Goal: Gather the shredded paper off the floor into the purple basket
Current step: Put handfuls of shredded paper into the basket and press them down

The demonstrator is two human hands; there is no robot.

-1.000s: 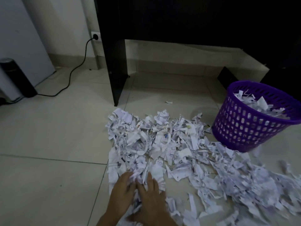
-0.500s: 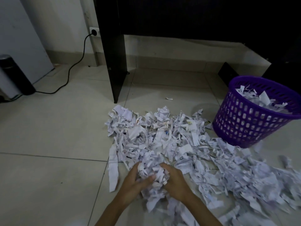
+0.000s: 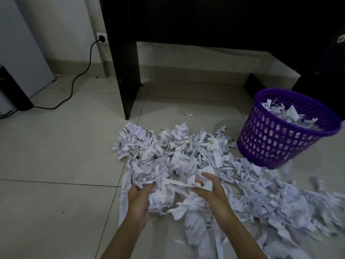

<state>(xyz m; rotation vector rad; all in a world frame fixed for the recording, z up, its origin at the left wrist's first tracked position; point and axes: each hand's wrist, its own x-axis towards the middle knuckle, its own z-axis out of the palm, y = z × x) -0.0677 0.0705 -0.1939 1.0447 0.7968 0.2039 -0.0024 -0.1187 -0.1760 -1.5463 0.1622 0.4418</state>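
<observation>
A wide heap of white shredded paper (image 3: 188, 152) covers the tiled floor in the middle and spreads off to the right. My left hand (image 3: 139, 200) and my right hand (image 3: 214, 195) cup a loose bunch of shreds (image 3: 173, 195) between them, near the heap's front edge; strips dangle from the bunch. The purple basket (image 3: 276, 144), a perforated plastic tub, stands upright at the right, beyond the heap and well clear of both hands. Shredded paper fills part of it.
A black desk leg (image 3: 127, 71) stands on the floor just behind the heap. A black cable (image 3: 82, 75) runs from a wall socket to a dark cylinder (image 3: 13, 92) at the far left. One stray scrap (image 3: 188, 114) lies alone behind the heap.
Both hands went from pressing flat on the shreds to closing round a bunch and raising it off the floor. The hands now sit wider apart and the bunch hangs looser.
</observation>
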